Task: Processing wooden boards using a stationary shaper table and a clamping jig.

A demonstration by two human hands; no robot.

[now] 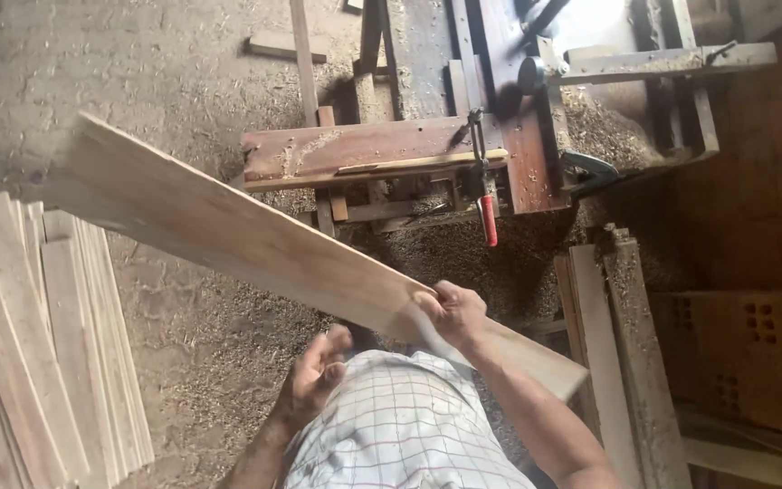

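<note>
I have the long pale board [228, 226] in the air, gripped only by my right hand [452, 312], whose fingers are curled tight over its upper edge not far from the near end; the board runs from about four o'clock by my hip out to ten o'clock over the sawdust floor [192, 81]. My left hand [314, 376] hangs just under the board at six o'clock, fingers loosely spread and holding nothing, not touching the wood as far as I can tell. The risk, as I judge it, is leverage: most of the length hangs out past my one grip, so the far end could sag or swing and twist out of my fingers. It could drop onto the stack of planks [38, 344] at eight o'clock, or swing into the saw table [373, 154] at twelve o'clock and knock the red-handled clamp [487, 204]. The shavings underfoot look loose enough to slip on.
</note>
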